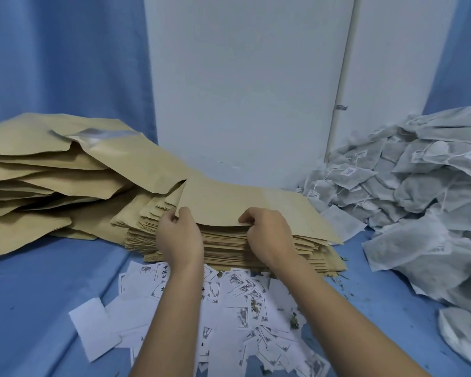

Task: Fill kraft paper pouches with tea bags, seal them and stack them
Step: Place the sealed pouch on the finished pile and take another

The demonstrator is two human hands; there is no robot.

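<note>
A blue-covered worktop (38, 295) meets a white wall. At its centre, the top pouch (245, 205) of a stack of flat kraft pouches (229, 248) is pinched at its near edge by left hand (178, 235) and right hand (269, 235), fingers curled, likely to peel it free for filling. Tea bags (419, 186) are heaped within reach on the right; bulkier pouches (52, 172) pile up on the left.
</note>
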